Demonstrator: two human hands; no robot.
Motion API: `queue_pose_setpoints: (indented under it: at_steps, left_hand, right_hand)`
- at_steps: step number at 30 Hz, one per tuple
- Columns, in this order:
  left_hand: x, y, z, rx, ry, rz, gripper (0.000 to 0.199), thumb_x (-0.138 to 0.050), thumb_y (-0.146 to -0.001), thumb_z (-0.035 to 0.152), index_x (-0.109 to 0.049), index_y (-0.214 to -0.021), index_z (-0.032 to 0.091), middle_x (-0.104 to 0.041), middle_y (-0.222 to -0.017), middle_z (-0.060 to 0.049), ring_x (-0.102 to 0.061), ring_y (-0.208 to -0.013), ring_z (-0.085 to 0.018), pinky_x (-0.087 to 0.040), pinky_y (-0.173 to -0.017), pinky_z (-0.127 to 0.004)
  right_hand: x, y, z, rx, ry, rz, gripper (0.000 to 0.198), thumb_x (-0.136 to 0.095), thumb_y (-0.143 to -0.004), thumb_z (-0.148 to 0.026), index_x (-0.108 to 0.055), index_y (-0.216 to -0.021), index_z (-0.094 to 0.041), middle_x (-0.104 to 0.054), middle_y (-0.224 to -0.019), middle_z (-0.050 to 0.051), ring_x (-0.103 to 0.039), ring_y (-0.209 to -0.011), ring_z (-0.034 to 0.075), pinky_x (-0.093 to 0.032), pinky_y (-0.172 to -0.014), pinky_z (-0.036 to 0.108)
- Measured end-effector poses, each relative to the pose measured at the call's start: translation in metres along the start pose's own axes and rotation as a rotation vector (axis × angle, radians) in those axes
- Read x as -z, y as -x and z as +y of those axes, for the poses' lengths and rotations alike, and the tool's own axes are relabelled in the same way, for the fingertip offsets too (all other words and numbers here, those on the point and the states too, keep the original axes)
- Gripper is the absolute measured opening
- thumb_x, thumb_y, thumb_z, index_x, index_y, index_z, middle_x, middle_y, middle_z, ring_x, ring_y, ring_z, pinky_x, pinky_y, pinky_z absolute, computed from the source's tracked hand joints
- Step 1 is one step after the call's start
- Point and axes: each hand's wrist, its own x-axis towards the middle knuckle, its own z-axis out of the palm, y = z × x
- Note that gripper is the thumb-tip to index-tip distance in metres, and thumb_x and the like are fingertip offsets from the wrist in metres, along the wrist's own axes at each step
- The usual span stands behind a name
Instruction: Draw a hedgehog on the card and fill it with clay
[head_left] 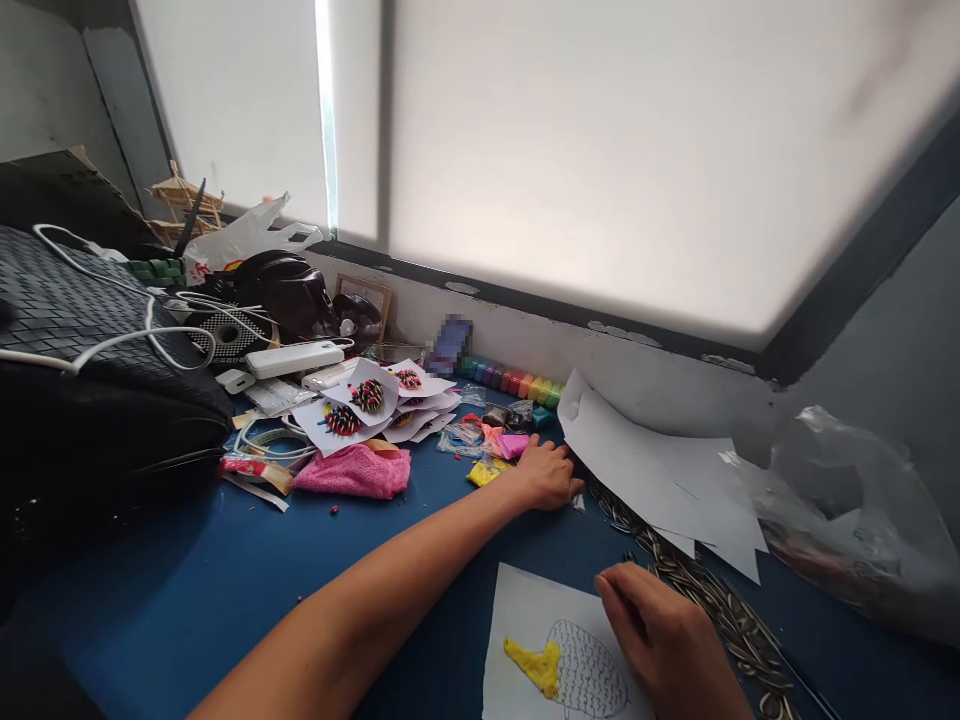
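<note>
My left hand [546,474] stretches out across the table, fingers apart, beside small packets of coloured clay. A pink packet [513,445] lies just left of its fingers, and a yellow one [489,471] is by the wrist. My right hand [667,640] rests with curled fingers on the right edge of a white sheet [510,600]; whatever it may hold is hidden. On that sheet is a drawn oval filled with small scallop marks [589,670]. Yellow clay [536,665] is pressed onto the shape at the oval's left.
Striped seeds [701,585] lie in a long heap at the right, partly under blank paper sheets [645,460]. A clear plastic bag [855,530] stands beyond. Leftward are decorated paper cards [367,395], a pink cloth [356,472], white cables and a black bag [97,400].
</note>
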Motion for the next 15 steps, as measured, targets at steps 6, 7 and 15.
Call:
queue_pose_setpoints:
  at_steps: [6,7,15]
  left_hand:
    - [0.006,0.005,-0.009,0.0,-0.009,-0.001,0.036,-0.055,-0.092,0.036,-0.054,-0.122,0.014,-0.057,-0.121,-0.01,-0.059,-0.104,-0.021,-0.051,-0.087,-0.042]
    - [0.007,0.004,-0.008,-0.012,-0.008,0.001,0.036,-0.055,-0.092,0.036,-0.054,-0.122,0.015,-0.056,-0.121,-0.01,-0.059,-0.104,-0.021,-0.051,-0.087,-0.042]
    - [0.003,-0.017,0.004,-0.054,0.006,-0.052,0.036,-0.055,-0.092,0.035,-0.054,-0.122,0.014,-0.056,-0.121,-0.01,-0.059,-0.104,-0.021,-0.052,-0.087,-0.042]
  right_hand:
    - [-0.002,-0.001,-0.003,0.007,0.012,0.014,0.024,-0.044,-0.098,-0.03,-0.052,-0.076,-0.023,-0.059,-0.067,-0.002,-0.056,-0.054,0.01,-0.04,-0.049,0.021]
    - [-0.002,-0.002,-0.004,0.008,0.018,0.02,0.025,-0.043,-0.098,-0.03,-0.051,-0.076,-0.023,-0.059,-0.067,-0.002,-0.056,-0.053,0.01,-0.04,-0.05,0.021]
    - [0.002,-0.002,-0.002,0.053,0.058,0.042,0.025,-0.043,-0.098,-0.028,-0.051,-0.076,-0.023,-0.057,-0.067,-0.002,-0.054,-0.054,0.011,-0.04,-0.051,0.022]
